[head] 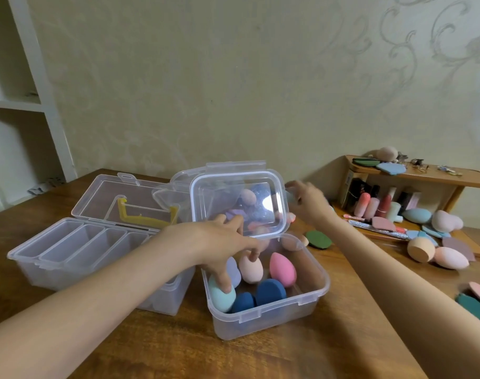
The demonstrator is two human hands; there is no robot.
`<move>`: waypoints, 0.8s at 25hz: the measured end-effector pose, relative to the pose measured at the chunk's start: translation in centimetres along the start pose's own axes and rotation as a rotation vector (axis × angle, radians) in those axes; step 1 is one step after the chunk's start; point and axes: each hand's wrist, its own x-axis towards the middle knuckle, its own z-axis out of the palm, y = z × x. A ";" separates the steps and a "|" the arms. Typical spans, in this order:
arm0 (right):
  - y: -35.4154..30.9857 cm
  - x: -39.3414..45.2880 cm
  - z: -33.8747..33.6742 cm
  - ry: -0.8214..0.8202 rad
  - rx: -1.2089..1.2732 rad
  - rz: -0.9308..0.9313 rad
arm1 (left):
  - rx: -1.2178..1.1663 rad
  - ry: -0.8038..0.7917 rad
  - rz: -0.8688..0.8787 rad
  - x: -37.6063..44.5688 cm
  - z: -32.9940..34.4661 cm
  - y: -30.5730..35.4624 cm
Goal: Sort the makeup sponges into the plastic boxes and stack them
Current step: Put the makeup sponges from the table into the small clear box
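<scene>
A clear plastic box stands open at centre, its hinged lid upright. Inside lie a teal sponge, a peach sponge, a pink sponge, two dark blue sponges and a lavender one. My left hand reaches into the box with fingers spread, the thumb on the teal sponge and a fingertip on the peach one. My right hand, blurred, hovers beside the lid's right edge and pinches a pale blue sponge. More sponges show dimly through the lid, in a second box behind.
A clear compartment organiser with a yellow handle on its open lid stands at the left. A green flat puff lies right of the box. At the right, a wooden shelf holds lipsticks, with loose sponges and puffs around it.
</scene>
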 end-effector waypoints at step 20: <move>-7.3 -7.5 -1.8 -0.611 -0.388 -0.301 | 0.054 -0.034 -0.094 -1.4 -0.5 1.3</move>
